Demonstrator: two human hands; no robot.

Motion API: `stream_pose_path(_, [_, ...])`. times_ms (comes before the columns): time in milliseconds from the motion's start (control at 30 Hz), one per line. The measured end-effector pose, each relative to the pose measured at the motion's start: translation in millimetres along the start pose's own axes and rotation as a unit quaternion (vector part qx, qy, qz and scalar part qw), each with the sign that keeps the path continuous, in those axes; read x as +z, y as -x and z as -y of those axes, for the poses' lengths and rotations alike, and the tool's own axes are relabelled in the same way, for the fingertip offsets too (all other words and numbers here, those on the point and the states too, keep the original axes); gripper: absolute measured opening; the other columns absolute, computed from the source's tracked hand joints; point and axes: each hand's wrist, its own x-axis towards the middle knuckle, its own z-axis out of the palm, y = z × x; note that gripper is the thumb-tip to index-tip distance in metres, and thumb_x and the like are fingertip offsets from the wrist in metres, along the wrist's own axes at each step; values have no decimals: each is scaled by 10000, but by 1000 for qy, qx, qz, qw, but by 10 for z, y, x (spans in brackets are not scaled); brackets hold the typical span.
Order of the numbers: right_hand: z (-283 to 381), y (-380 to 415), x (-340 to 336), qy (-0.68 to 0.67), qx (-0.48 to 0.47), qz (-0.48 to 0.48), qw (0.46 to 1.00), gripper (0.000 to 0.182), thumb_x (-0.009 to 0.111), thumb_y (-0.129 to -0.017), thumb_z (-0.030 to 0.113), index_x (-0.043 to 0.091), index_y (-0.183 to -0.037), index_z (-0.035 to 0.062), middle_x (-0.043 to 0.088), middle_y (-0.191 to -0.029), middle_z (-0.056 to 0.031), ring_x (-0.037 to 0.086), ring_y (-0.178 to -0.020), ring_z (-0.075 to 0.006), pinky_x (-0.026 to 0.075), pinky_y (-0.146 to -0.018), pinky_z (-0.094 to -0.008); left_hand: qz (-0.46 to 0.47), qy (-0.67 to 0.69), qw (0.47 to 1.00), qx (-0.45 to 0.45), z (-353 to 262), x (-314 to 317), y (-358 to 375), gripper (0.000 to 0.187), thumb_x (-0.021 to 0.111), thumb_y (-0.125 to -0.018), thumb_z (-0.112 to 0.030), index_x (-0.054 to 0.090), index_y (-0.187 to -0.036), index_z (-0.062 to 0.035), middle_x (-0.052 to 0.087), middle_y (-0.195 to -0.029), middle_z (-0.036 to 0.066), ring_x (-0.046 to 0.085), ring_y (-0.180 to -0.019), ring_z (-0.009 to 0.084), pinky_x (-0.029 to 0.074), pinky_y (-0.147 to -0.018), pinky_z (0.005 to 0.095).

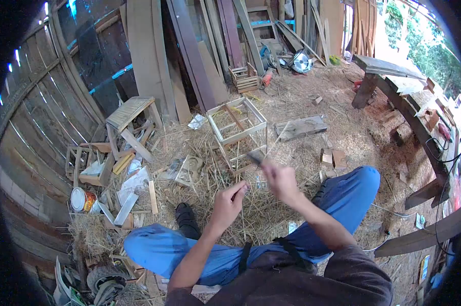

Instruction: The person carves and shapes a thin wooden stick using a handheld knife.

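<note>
My right hand [281, 181] is closed around a tool with a dark, flat, blade-like end [256, 156]; its exact kind is not clear. Lower and to the left, my left hand [228, 202] is pinched at thumb and forefinger, and whatever lies between the fingertips is too small to make out. Just beyond both hands stands a small open wooden frame [239, 136] with thin legs and rails. The tool's end overlaps the frame's near right leg in view; contact cannot be told.
Straw and shavings cover the floor around my knees. A small wooden stool [130, 113] stands at left, near a paint can [82, 199]. A plank [300, 127] and a cardboard box [334, 158] lie right of the frame. A circular saw [301, 61] sits behind; a workbench [409, 102] runs along the right.
</note>
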Motion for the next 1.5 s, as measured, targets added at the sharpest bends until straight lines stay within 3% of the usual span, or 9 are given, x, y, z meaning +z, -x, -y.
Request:
stream_pose_path(167, [-111,-185,67,-34,12,-105,994,307,476,-1041,284,630,-873,78,577,-528,-117,596,-429,-279,447,-434,-417,15,-5,1000,-26,5,-81,-9,250,604,-980,-155,685,-1138,20,704,-799,86,568,-654,82,460,-601,266])
stream_pose_path(200, [-197,-248,-68,-35,110,-41,992,345,452,-1052,295,623,-870,57,571,-523,-94,579,-420,-246,462,-437,-402,30,-2,999,-36,-71,-103,-7,251,600,-983,-158,684,-1141,18,698,-793,82,571,-660,84,463,-608,268])
stream_pose_path(467, [-121,-141,-1,48,-6,-62,997,378,457,-1049,305,603,-818,45,538,-515,-153,559,-414,-312,419,-414,-417,6,17,1000,-21,86,-41,36,261,595,-990,-162,679,-1160,17,721,-863,89,614,-729,86,484,-655,258])
stream_pose_path(567, [-196,-282,-156,-46,126,-62,989,353,473,-1042,293,601,-823,47,545,-529,-171,572,-434,-336,426,-420,-418,15,-3,999,-28,-24,-65,18,255,591,-992,-163,683,-1158,7,704,-846,82,586,-715,75,467,-637,257])
stream_pose_path(700, [-239,-150,-24,-9,4,-87,996,327,463,-1046,264,638,-865,56,567,-527,-142,582,-421,-292,436,-421,-415,4,3,1000,-4,78,5,40,232,589,-992,-160,695,-1136,-12,643,-754,46,494,-634,59,416,-571,257])
stream_pose_path(867, [-289,-199,8,-71,102,-31,992,338,448,-1051,279,664,-910,61,593,-531,-114,595,-415,-233,449,-409,-393,9,-15,1000,-12,-3,-100,11,219,599,-983,-145,696,-1123,-8,667,-760,56,498,-610,70,425,-564,266])
stream_pose_path(1100, [-32,-35,55,-23,-6,-17,1000,310,503,-1027,255,614,-817,55,563,-568,-189,597,-494,-384,441,-456,-454,-7,-1,1000,20,49,-40,-12,220,603,-978,-128,692,-1124,11,695,-810,65,539,-637,74,443,-583,260])
stream_pose_path(1267, [-135,-199,-52,-55,93,-55,993,315,517,-1021,279,617,-814,63,574,-573,-176,601,-495,-371,451,-457,-449,16,-2,1000,-6,65,-86,-8,228,606,-974,-118,687,-1134,22,732,-898,88,548,-664,68,459,-613,253])
stream_pose_path(1500, [-77,-44,46,-31,36,-37,998,310,520,-1017,281,604,-818,59,576,-577,-173,594,-494,-374,447,-452,-443,19,-7,999,-29,-50,-76,-25,227,601,-981,-140,696,-1120,12,702,-808,58,526,-651,53,444,-593,254])
